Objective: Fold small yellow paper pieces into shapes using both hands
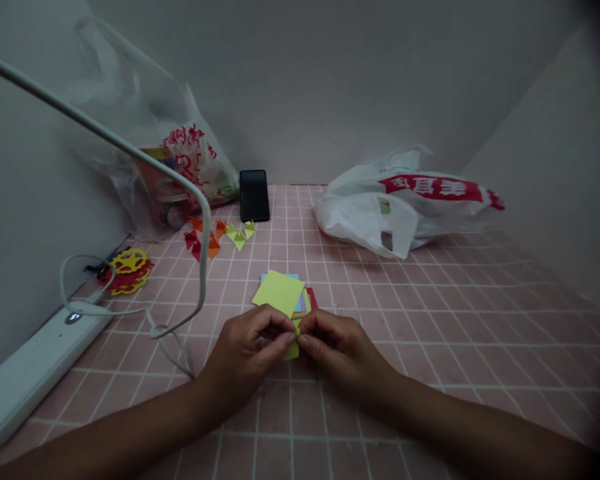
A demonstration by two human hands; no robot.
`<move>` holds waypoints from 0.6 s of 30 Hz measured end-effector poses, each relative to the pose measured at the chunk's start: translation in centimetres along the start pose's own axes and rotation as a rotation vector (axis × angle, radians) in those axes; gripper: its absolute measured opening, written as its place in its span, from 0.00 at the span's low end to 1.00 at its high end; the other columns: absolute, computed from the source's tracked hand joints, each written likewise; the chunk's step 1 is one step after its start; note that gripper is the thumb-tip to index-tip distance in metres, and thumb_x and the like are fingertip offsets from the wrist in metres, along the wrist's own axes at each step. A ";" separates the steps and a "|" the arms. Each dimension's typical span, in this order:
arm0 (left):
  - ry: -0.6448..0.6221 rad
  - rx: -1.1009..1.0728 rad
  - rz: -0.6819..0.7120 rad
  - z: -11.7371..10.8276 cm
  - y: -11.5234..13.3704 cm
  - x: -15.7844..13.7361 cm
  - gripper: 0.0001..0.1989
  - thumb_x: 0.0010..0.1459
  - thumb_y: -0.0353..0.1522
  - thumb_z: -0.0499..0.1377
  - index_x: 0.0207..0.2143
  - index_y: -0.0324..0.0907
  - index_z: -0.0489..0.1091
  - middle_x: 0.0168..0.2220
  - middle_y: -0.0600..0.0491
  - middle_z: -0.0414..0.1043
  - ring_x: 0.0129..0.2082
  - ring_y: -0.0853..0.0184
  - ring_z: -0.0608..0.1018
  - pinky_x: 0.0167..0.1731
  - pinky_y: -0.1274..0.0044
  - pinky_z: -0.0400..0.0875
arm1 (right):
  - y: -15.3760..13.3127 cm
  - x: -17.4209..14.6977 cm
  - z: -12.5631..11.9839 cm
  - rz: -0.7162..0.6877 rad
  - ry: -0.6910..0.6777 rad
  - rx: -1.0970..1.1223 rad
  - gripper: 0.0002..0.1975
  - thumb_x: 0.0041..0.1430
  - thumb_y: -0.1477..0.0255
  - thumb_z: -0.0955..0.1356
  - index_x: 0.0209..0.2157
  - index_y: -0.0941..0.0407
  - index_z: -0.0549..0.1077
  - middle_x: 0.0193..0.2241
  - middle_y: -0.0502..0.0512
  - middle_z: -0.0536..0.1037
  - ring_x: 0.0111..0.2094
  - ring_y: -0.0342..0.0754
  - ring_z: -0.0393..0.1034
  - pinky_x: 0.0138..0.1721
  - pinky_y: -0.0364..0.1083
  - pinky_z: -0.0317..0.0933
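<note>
Between my two hands is a small piece of yellow folded paper (292, 351), partly covered by my fingers. My left hand (253, 343) pinches its left side between thumb and forefinger. On the other side, my right hand (337, 343) pinches it the same way, with the fingertips of both hands almost touching. Just beyond the hands lies a loose stack of square coloured papers, a yellow sheet (279, 292) on top and blue, purple, orange and red edges (313, 299) showing below it. Several small folded paper pieces (239, 239) in red, orange and yellow sit farther back on the left.
A black phone (255, 195) leans at the back. Plastic bags stand at the back left (190, 153) and back right (365, 217). Left are a white power strip (43, 373), red and yellow cut-out shapes (130, 261) and a white cable (204, 253) on the pink checked tabletop (430, 300).
</note>
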State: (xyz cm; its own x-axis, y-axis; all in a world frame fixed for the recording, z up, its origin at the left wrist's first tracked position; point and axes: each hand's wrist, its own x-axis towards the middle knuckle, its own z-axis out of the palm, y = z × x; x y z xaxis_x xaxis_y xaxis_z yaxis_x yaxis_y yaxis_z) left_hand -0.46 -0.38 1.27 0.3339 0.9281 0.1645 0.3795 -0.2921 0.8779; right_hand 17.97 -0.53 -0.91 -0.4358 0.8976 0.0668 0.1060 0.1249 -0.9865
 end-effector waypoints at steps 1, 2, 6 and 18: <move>-0.007 0.008 0.019 0.0 -0.1 0.0 0.03 0.56 0.26 0.59 0.31 0.40 0.72 0.29 0.54 0.76 0.30 0.70 0.77 0.31 0.80 0.69 | 0.0 0.0 0.0 -0.001 0.001 -0.007 0.09 0.62 0.72 0.65 0.27 0.57 0.66 0.22 0.47 0.66 0.24 0.40 0.58 0.25 0.41 0.54; -0.012 0.017 0.038 0.0 -0.2 0.0 0.03 0.57 0.26 0.59 0.32 0.40 0.72 0.30 0.54 0.75 0.30 0.70 0.77 0.32 0.79 0.69 | 0.0 0.0 0.0 -0.004 0.000 -0.013 0.09 0.62 0.72 0.65 0.27 0.57 0.66 0.22 0.46 0.66 0.24 0.40 0.58 0.25 0.41 0.54; -0.029 0.047 0.121 0.0 -0.3 0.1 0.04 0.58 0.25 0.58 0.33 0.39 0.72 0.31 0.52 0.75 0.32 0.68 0.77 0.34 0.78 0.69 | -0.1 -0.1 0.0 -0.015 0.001 -0.038 0.08 0.62 0.73 0.64 0.27 0.57 0.65 0.22 0.46 0.66 0.24 0.40 0.58 0.25 0.41 0.54; -0.104 0.062 0.048 -0.2 0.1 0.4 0.04 0.56 0.26 0.57 0.29 0.39 0.70 0.28 0.53 0.73 0.29 0.69 0.74 0.31 0.78 0.66 | -0.2 -0.2 -0.1 -0.122 -0.011 -0.176 0.09 0.63 0.74 0.63 0.28 0.56 0.67 0.22 0.47 0.68 0.24 0.41 0.60 0.26 0.41 0.55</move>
State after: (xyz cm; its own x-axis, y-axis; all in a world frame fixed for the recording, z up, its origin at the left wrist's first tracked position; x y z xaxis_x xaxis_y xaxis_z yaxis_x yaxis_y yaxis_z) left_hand -0.48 0.01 1.49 0.4393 0.8849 0.1550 0.4124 -0.3519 0.8403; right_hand 18.15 -0.66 -0.72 -0.4648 0.8667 0.1812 0.2064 0.3051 -0.9297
